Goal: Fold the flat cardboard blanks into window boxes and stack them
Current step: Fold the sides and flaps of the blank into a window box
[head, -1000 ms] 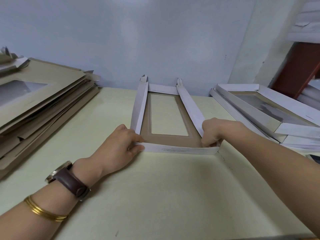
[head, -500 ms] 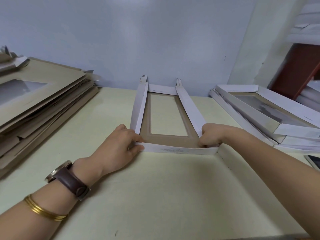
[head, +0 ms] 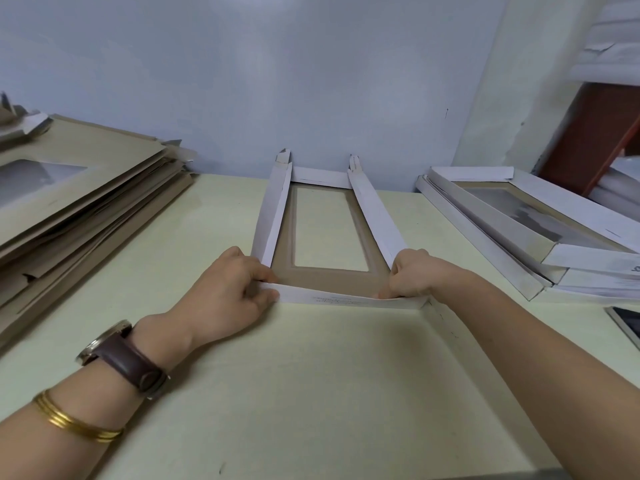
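Left hand (head: 228,289) pinches the left end of the near end flap (head: 339,299), thumb on its outer face and fingers curled over its top edge. The right hand (head: 412,275) is curled tight on the flap's right end, fingertips pressing down at the corner. Gripping both ends at once looks deliberate: the flap is long and thin, and lifting it from one end would probably twist it rather than hinge it cleanly along the crease.

The half-folded window box (head: 332,280) lies at 12 o'clock from the person, running lengthwise away, brown inner side up. The colour of the table (head: 311,393) shows through its window. Its left side wall (head: 273,209) and right side wall (head: 377,216) stand raised, leaning a little, and the far end flap (head: 320,176) is up between them, close to the room wall. So the near end looks like the last side to close. I judge that the step in hand, with the flap only partly raised and the corners not yet locked. Whether any tabs are tucked under the fingers cannot be told.

A stack of flat blanks (head: 86,188) sits at 10 o'clock, on the left arm's side, and the finished boxes (head: 519,237) are piled at 2 o'clock — supply on one side, output on the other, work between. A wristwatch (head: 128,362) and gold bangles (head: 69,420) ride the left forearm, and a dark-screened device (head: 627,323) shows at 3 o'clock, cut by the frame's edge.
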`<move>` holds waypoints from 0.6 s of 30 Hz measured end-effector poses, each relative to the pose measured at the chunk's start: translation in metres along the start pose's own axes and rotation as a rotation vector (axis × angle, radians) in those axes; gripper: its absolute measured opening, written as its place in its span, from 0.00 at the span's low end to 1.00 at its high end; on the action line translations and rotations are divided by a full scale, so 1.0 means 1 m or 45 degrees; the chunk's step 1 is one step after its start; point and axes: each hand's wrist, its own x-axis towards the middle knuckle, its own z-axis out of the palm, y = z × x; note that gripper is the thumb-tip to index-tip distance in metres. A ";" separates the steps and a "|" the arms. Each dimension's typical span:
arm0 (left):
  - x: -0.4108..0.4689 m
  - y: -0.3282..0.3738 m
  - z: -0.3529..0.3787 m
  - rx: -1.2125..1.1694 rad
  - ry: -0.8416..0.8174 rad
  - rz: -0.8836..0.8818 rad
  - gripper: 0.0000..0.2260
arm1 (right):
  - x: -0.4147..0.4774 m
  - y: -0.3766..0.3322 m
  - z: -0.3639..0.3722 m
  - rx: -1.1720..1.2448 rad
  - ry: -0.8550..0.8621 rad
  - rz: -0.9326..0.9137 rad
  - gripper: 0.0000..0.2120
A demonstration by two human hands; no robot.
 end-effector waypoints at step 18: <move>0.042 -0.002 -0.008 0.025 0.020 -0.405 0.09 | 0.002 0.000 0.003 -0.003 0.021 0.004 0.19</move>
